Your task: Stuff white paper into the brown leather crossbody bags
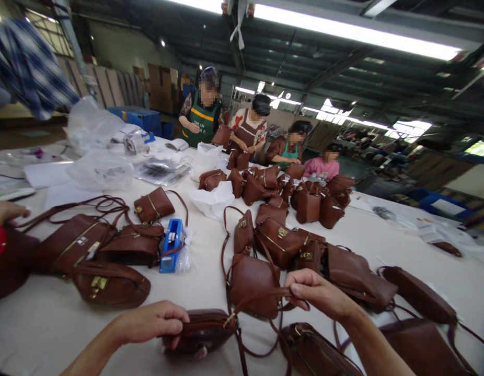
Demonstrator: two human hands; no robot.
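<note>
A small brown leather handbag (208, 334) is at the bottom centre, with its zipped top edge up. My left hand (156, 321) grips its left end, thumb on top and fingers curled around the side. From its right end a brown strap (261, 298) stretches up to the right. My right hand (314, 292) pinches the far part of that strap between thumb and fingers. Just behind the strap lies another brown handbag (253, 282). A further zipped bag (316, 350) rests below my right wrist.
Several brown bags (308, 203) crowd the middle of the white table (203, 235). A blue tape dispenser (172, 245) stands left of centre, beside more bags (111, 282). Plastic wrapping (101, 169) lies at the back left. Several co-workers stand across the table; a hand (9, 211) shows at far left.
</note>
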